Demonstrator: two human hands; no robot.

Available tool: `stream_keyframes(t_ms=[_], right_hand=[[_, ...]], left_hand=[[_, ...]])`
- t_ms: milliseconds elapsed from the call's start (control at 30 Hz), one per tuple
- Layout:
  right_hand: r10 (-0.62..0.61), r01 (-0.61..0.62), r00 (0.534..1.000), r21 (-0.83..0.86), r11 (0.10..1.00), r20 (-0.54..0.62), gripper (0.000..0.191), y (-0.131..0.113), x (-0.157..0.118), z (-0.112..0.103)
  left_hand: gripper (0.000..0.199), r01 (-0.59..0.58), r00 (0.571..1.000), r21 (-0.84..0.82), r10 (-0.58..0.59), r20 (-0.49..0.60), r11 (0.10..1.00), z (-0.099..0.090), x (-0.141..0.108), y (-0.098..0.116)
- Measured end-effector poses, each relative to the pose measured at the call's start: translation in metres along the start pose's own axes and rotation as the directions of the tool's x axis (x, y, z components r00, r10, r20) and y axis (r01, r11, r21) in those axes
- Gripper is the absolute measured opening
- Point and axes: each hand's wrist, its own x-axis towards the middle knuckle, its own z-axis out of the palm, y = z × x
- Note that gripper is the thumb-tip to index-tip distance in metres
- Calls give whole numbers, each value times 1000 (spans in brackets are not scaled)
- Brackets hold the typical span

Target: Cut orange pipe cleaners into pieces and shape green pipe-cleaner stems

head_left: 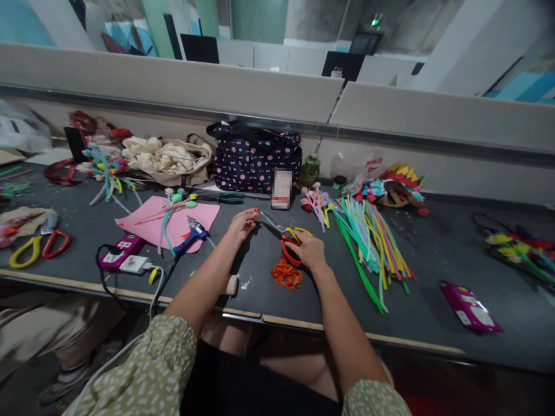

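My right hand (307,248) holds scissors (289,238) with red and yellow handles, their blades pointing up and left. Close to the blade tips, my left hand (245,224) is closed, its thumb and forefinger pinched on something small I cannot make out. A pile of small orange pieces (287,274) lies on the dark table just below the scissors. To the right of my right hand is a spread bundle of colourful pipe cleaners (377,240). Pink and yellow pipe-cleaner flowers (318,203) lie beyond my right hand.
At the left are pink paper (145,219), a blue glue gun (193,236), a purple power strip (124,252) and more scissors (39,240). A dotted bag (243,159) and a phone (282,189) stand behind. Another purple power strip (470,306) is at the right.
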Motion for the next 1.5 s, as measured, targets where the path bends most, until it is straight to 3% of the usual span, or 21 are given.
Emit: stream_keyframes(t_ms=[233, 333, 500, 633, 800, 900, 1033, 1300, 1433, 1500], right_hand=[[-11, 14, 1000, -118, 993, 22, 55, -11, -2, -9], [-13, 15, 1000, -142, 990, 15, 53, -14, -2, -13], [-10, 12, 1000, -148, 989, 18, 50, -10, -2, -14], [-12, 12, 1000, -122, 992, 5, 47, -5, -2, -12], [34, -37, 998, -72, 997, -50, 44, 1, -1, -8], [83, -86, 992, -34, 996, -91, 45, 3, 1, -6], [137, -134, 981, 32, 990, -140, 46, 4, 2, -5], [259, -233, 946, 144, 962, -198, 45, 9, 4, -6], [334, -295, 920, 199, 935, -205, 45, 13, 6, -6], [376, -331, 906, 229, 916, -195, 46, 14, 7, -8]], left_hand=[[28, -183, 979, 111, 191, -72, 977, 2, -1, -2], [33, -320, 945, 282, 327, 21, 905, 3, -4, -5], [37, -500, 861, 547, 452, 232, 671, 1, -3, -11], [41, -480, 846, 735, 475, 243, 479, -5, 1, -12], [42, -302, 892, 907, 423, 159, 295, -14, 10, -9], [38, -242, 917, 925, 380, 121, 291, -15, 16, -11], [26, -251, 934, 923, 324, 152, 292, -13, 16, -16], [24, -300, 923, 911, 326, 203, 282, -5, 3, -11], [20, -364, 926, 861, 235, 294, 356, 4, -3, -15], [20, -406, 910, 784, 126, 396, 471, 9, -8, -19]])
